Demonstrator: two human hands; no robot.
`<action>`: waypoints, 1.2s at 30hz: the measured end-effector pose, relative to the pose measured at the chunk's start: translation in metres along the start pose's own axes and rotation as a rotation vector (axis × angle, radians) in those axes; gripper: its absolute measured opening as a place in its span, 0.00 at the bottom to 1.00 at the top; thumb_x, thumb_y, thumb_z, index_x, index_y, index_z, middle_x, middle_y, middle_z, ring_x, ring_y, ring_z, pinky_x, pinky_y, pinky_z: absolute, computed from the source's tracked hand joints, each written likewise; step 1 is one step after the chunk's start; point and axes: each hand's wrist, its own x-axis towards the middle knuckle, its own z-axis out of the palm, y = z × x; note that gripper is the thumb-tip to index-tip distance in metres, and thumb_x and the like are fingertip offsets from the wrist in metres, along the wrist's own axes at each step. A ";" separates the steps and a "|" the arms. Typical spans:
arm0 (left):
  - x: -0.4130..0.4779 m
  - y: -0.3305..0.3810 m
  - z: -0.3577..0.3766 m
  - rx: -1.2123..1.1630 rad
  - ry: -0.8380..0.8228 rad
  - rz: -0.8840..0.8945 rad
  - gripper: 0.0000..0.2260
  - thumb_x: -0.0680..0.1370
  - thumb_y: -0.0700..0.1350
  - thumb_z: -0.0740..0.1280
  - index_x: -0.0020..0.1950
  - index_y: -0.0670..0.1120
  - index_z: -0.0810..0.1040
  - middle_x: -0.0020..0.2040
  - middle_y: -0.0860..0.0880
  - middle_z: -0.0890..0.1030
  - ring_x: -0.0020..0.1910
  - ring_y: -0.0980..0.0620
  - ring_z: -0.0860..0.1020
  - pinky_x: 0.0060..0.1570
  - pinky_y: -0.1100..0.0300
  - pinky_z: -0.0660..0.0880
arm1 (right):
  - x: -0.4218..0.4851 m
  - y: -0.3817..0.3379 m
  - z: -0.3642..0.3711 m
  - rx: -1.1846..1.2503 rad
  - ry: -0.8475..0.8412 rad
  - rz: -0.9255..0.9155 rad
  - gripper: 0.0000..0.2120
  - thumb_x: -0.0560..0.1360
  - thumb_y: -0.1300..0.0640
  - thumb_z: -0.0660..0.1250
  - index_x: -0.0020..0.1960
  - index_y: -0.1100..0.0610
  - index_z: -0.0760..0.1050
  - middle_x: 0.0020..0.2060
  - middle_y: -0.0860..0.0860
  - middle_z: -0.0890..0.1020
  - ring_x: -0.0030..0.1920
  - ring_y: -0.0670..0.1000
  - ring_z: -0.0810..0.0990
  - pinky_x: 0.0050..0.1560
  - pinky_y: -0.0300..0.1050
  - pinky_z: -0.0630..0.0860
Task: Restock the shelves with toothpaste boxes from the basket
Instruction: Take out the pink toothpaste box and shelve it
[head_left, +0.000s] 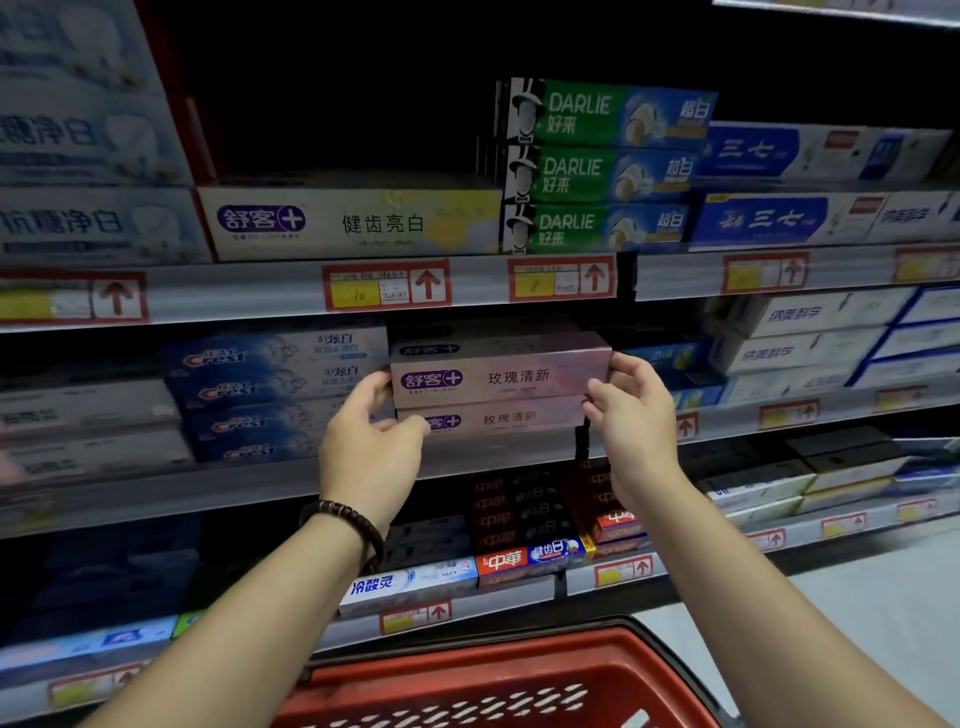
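Red basket (498, 680), both hands gripping pink toothpaste box (498, 375)

The pink box (498, 375) held at both ends reads "舒客+" and "玫瑰清新"; the pink box below it (498, 420) carries the same words. Left of the pink box, the blue boxes (249, 387) read "Crest". Above it, the white and yellow box (353, 223) reads "舒客+" and "健齿亮白", over a price tag (385, 286) with a handwritten "10". To that box's right, three green boxes (602, 169) read "DARLIE 好来", over a tag (561, 279) marked "8". Further right, blue boxes (758, 218) read "三七". Below the pink box, a red box (501, 562) reads "中華".
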 end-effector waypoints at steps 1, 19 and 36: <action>0.001 -0.001 0.000 -0.008 -0.008 -0.010 0.29 0.79 0.39 0.71 0.79 0.54 0.70 0.56 0.62 0.78 0.49 0.65 0.76 0.49 0.66 0.71 | 0.000 0.000 0.000 0.002 -0.013 0.006 0.15 0.82 0.62 0.68 0.60 0.42 0.77 0.59 0.47 0.83 0.59 0.50 0.84 0.67 0.56 0.80; -0.002 -0.008 0.011 0.136 0.010 -0.039 0.34 0.79 0.41 0.72 0.82 0.53 0.64 0.72 0.56 0.68 0.50 0.64 0.74 0.48 0.65 0.70 | 0.005 0.005 -0.001 -0.067 -0.039 0.031 0.15 0.83 0.62 0.67 0.64 0.45 0.73 0.56 0.42 0.80 0.56 0.40 0.77 0.51 0.39 0.71; -0.010 -0.009 0.016 0.249 -0.035 -0.028 0.34 0.78 0.43 0.72 0.82 0.50 0.62 0.66 0.58 0.63 0.60 0.54 0.75 0.60 0.58 0.73 | 0.003 0.015 0.002 -0.213 -0.085 -0.020 0.32 0.82 0.59 0.70 0.83 0.52 0.64 0.72 0.45 0.74 0.67 0.45 0.71 0.70 0.46 0.69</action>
